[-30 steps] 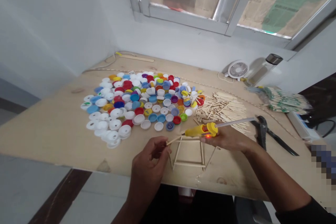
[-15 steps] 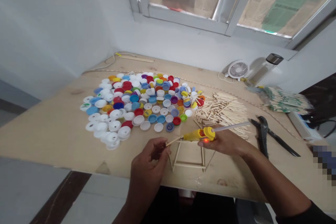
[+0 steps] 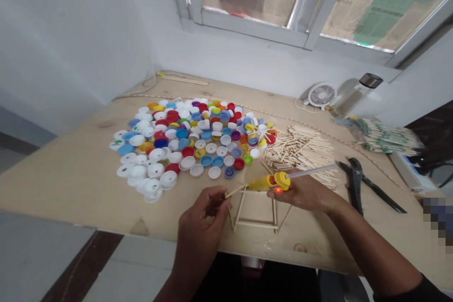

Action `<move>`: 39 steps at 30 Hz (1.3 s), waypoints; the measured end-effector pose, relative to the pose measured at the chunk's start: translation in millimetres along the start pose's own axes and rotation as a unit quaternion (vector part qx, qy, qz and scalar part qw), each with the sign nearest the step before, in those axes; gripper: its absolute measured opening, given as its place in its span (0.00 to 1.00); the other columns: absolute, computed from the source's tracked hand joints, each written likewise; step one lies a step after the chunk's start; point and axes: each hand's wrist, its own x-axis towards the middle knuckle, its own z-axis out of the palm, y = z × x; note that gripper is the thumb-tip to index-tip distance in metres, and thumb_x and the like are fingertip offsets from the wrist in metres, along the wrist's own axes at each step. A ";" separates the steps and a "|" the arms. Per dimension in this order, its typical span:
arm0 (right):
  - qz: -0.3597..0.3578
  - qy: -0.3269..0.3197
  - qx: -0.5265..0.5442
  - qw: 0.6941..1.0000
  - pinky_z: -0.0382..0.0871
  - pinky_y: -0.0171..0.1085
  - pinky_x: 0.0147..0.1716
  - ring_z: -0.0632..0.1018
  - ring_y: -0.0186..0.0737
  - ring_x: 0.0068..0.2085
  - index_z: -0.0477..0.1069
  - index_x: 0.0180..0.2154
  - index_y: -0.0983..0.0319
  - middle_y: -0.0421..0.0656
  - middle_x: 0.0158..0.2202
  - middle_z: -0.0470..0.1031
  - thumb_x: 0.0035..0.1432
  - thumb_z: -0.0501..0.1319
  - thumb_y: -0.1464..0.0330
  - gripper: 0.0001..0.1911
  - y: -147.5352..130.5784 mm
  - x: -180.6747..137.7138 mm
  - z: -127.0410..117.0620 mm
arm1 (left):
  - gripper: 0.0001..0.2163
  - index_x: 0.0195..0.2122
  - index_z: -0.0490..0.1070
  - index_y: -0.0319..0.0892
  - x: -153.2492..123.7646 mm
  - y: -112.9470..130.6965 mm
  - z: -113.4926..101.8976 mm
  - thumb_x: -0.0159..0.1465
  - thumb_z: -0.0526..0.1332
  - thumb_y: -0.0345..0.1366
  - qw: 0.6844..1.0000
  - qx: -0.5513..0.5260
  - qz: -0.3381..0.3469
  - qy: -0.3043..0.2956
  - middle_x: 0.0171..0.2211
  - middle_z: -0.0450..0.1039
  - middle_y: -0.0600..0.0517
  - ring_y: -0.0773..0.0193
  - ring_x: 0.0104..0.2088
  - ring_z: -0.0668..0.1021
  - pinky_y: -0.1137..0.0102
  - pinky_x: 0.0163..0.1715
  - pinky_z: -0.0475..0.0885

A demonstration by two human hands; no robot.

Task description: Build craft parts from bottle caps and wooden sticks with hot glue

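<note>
My left hand (image 3: 205, 217) is closed, pinching one end of a short wooden stick (image 3: 235, 192) between thumb and fingers. In my right hand (image 3: 304, 192) is a yellow hot glue gun (image 3: 266, 181), its small light glowing red and a clear glue stick (image 3: 312, 171) poking out of its back. The nozzle is at the far end of the wooden stick; whether they touch I cannot tell. Below the glue gun, a frame of wooden sticks (image 3: 255, 223) rests on the table near its front edge. My right fingers are partly hidden behind the gun.
Many coloured bottle caps (image 3: 187, 152) spread over the table (image 3: 71, 170). Right of them lies a heap of cut wooden sticks (image 3: 300, 148). Black-handled cutters (image 3: 356, 184), a bagged bundle of sticks (image 3: 385, 136), a small white fan (image 3: 321, 95) and a glass bottle (image 3: 356, 96) are farther right.
The whole view has shifted very slightly. Both hands, the stick and the glue gun hold nearly the same positions as before.
</note>
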 end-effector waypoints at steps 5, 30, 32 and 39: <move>0.006 0.004 -0.019 1.000 0.60 0.32 0.27 0.69 0.34 0.29 0.69 0.33 0.61 0.39 0.29 0.69 0.61 0.58 0.61 0.10 -1.8 0.0 0.4 | 0.05 0.35 0.71 0.47 0.2 0.3 0.3 0.57 0.62 0.35 1.000 -0.002 -0.004 0.000 0.27 0.78 0.58 0.66 0.28 0.81 0.75 0.29 0.75; 0.012 -0.003 -0.062 0.998 0.59 0.32 0.25 0.68 0.33 0.27 0.70 0.32 0.62 0.39 0.27 0.70 0.62 0.58 0.62 0.11 -12.7 0.4 -2.4 | 0.05 0.35 0.71 0.46 0.3 3.7 1.3 0.57 0.60 0.36 1.000 0.015 -0.014 -0.006 0.28 0.79 0.56 0.63 0.29 0.81 0.72 0.30 0.76; 0.013 -0.002 -0.060 0.998 0.58 0.31 0.25 0.68 0.33 0.27 0.70 0.31 0.62 0.39 0.26 0.69 0.62 0.58 0.61 0.11 -11.8 0.2 -2.1 | 0.05 0.35 0.71 0.46 0.1 3.5 0.8 0.57 0.60 0.36 1.000 0.014 -0.013 -0.007 0.28 0.79 0.56 0.63 0.29 0.81 0.72 0.30 0.76; 0.003 0.000 -0.075 0.997 0.59 0.32 0.26 0.69 0.34 0.28 0.70 0.32 0.62 0.40 0.28 0.70 0.61 0.58 0.61 0.11 -11.0 -0.2 -2.5 | 0.04 0.34 0.71 0.46 0.6 4.4 1.1 0.58 0.60 0.36 1.000 0.015 -0.004 -0.004 0.26 0.78 0.57 0.65 0.27 0.81 0.74 0.29 0.76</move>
